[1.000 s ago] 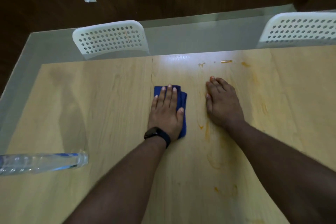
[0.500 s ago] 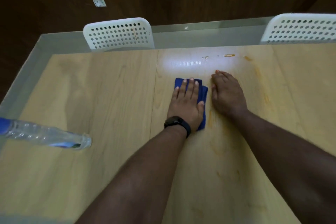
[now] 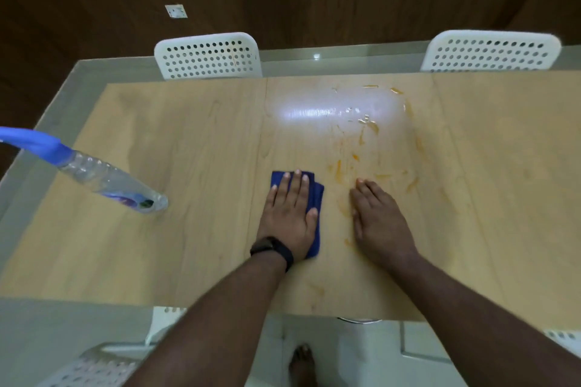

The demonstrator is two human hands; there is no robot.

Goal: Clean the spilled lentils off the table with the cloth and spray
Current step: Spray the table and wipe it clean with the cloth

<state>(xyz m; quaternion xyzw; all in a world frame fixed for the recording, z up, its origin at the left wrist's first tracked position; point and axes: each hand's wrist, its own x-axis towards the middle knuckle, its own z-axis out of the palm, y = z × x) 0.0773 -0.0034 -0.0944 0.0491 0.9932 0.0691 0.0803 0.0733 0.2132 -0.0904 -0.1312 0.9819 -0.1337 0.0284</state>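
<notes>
We find the left hand [image 3: 287,217] laid flat, fingers straight, pressing the folded blue cloth [image 3: 316,198] onto the table [image 3: 188,141]. The right hand [image 3: 379,223] rests flat and empty just beside it. Orange lentil smears [image 3: 371,127] lie beyond both hands. We judge the cloth soft, light and liable to bunch; palm pressure across its middle suits it. The spray bottle [image 3: 110,181] stands well apart at left, untouched.

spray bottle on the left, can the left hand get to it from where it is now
Probably yes: the left hand presses flat on the blue cloth, and bare tabletop lies between it and the spray bottle.
</notes>
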